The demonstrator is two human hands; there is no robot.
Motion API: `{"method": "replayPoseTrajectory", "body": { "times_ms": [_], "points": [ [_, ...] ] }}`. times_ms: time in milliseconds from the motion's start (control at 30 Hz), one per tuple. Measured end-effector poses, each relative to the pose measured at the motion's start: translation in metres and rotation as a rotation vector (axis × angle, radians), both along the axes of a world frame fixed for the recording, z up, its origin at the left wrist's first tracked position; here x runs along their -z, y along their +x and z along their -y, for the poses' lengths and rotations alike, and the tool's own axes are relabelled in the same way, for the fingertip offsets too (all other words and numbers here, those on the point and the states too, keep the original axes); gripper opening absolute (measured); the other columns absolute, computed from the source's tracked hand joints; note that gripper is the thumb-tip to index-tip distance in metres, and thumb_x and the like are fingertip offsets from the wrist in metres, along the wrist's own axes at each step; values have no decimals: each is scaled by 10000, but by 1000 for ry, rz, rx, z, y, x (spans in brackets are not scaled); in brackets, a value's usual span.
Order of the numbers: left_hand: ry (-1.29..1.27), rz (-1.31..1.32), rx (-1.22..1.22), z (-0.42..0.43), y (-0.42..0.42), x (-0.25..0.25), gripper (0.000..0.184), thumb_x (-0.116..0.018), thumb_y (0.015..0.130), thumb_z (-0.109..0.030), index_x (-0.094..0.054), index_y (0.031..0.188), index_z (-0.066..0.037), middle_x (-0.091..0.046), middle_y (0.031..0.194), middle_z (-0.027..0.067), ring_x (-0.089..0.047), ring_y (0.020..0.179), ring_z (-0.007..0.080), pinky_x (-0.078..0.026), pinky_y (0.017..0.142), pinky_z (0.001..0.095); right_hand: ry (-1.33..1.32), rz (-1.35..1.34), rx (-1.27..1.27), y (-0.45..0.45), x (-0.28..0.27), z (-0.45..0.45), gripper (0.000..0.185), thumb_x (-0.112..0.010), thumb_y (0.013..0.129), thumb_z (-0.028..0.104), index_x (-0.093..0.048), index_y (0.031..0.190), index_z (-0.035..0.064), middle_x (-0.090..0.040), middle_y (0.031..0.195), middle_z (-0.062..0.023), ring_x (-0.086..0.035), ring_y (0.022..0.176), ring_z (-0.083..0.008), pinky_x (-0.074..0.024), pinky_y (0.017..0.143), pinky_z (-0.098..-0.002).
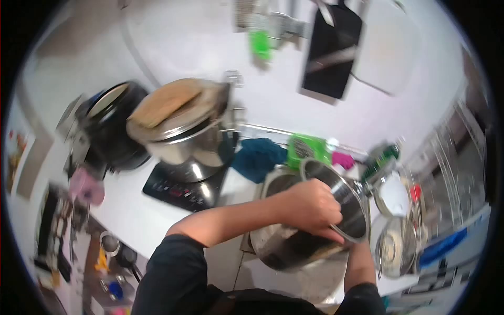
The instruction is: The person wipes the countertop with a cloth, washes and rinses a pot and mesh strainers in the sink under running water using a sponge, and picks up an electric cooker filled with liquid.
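Note:
A large steel pot (pixel 349 207) is tilted over the sink (pixel 275 184), its open mouth facing up and to the right. My left hand (pixel 314 207) is closed on the pot's rim, with the knuckles up and the thumb pointing right. Below that hand, the pot's side looks dark and shiny. My right forearm reaches up from the lower right behind the pot's rim; the right hand itself is mostly hidden by the pot.
Left of the sink, a lidded steel pot (pixel 184 155) stands on a black induction cooker (pixel 184 189). Behind the sink lie a teal cloth (pixel 257 157) and a green packet (pixel 320 147). A strainer (pixel 394 247) and a wire rack (pixel 441 163) are at the right.

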State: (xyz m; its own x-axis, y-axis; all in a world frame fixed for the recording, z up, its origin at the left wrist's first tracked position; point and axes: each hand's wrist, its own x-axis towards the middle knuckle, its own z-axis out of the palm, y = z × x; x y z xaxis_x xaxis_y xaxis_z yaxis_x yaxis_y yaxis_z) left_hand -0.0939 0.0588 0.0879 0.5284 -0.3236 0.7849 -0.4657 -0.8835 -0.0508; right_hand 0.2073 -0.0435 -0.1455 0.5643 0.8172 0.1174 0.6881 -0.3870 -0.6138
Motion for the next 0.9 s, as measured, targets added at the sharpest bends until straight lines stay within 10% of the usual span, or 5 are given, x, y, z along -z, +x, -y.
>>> {"method": "replayPoseTrajectory", "body": {
  "times_ms": [433,667,800,900],
  "points": [
    [61,303,-531,32,-206,-101,528,-844,593,-352,-395,456,-109,-353,465,34,-381,397,177,-298,392,290,155,-105,-97,-118,-59,65,321,-508,881,176,-589,1173,67,-467,1326,-190,-413,1258,-305,-312,1040,-372],
    [-308,264,-875,49,-334,-169,344,-716,791,-238,-600,558,-12,-433,474,-47,-364,473,18,-274,412,230,457,-30,14,-195,-84,173,298,-522,896,158,-590,1162,44,-490,1300,-145,-450,1207,-277,-330,1013,-372],
    [-183,259,-1110,28,-395,-215,499,-710,754,-460,-614,568,-6,-478,488,51,-436,482,77,-366,455,279,569,-126,222,-234,-48,271,290,-501,888,96,-579,1151,1,-523,1263,-140,-472,1181,-246,-342,1002,-347],
    [-241,431,-1068,-2,-430,-238,462,-701,790,-349,-497,447,-116,-406,425,-54,-327,391,43,-236,354,245,654,-106,382,-284,-26,356,297,-496,895,108,-573,1159,-5,-586,1170,-103,-515,1107,-200,-361,977,-310]
  ]
}}
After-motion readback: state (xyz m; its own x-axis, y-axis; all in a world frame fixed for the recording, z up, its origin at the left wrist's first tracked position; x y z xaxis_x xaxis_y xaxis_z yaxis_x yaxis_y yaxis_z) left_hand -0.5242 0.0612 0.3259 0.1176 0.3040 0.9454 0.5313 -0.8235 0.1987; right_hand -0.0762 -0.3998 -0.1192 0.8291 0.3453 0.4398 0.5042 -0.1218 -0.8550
